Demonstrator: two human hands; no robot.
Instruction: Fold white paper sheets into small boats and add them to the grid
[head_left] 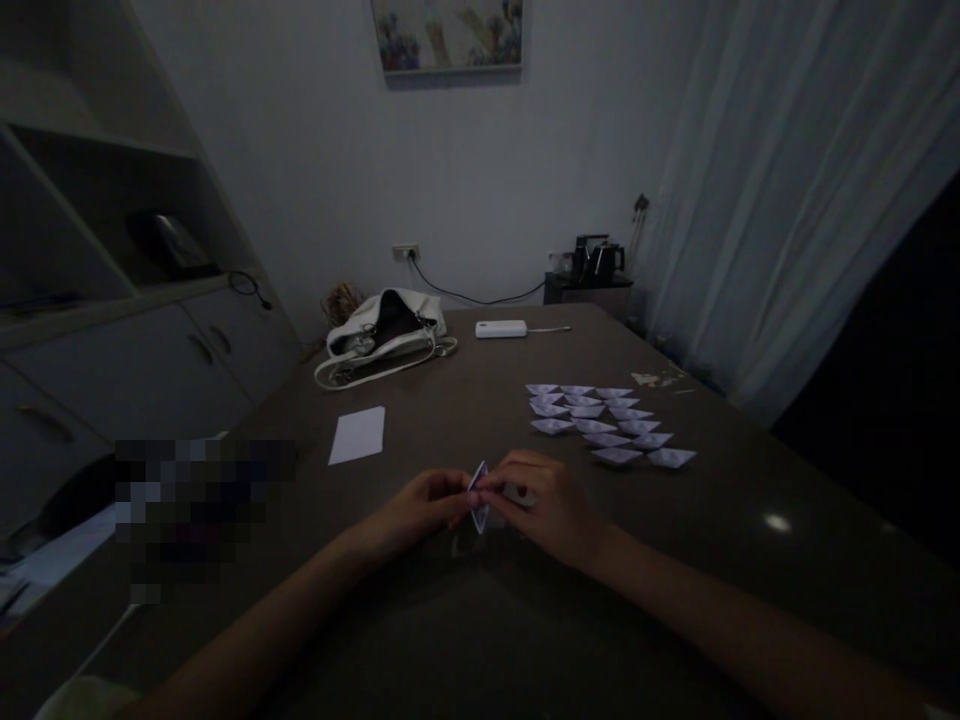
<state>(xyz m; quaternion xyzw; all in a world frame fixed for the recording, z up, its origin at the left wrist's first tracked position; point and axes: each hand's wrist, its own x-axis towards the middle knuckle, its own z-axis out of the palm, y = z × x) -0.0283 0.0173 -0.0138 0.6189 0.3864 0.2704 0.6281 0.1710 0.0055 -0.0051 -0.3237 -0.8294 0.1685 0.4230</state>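
Between my two hands is a small folded piece of white paper [480, 515], held upright over the table's near middle, with its pointed ends up and down. My left hand [426, 503] pinches its left side with thumb and fingertips. From the right, my right hand [551, 500] pinches the same paper, its fingers curled. The fingertips hide the middle of the folds. Several white paper boats [592, 425] stand in rows beyond my right hand. To the far left of my hands lies a stack of white paper sheets [358, 435].
A white handbag [386, 335] rests at the table's back left. Near the back edge lies a white power bank or adapter [501, 329] with a short cable. A black kettle [604, 262] stands on a cabinet behind the dark table [450, 390]. Part of the left side is pixelated.
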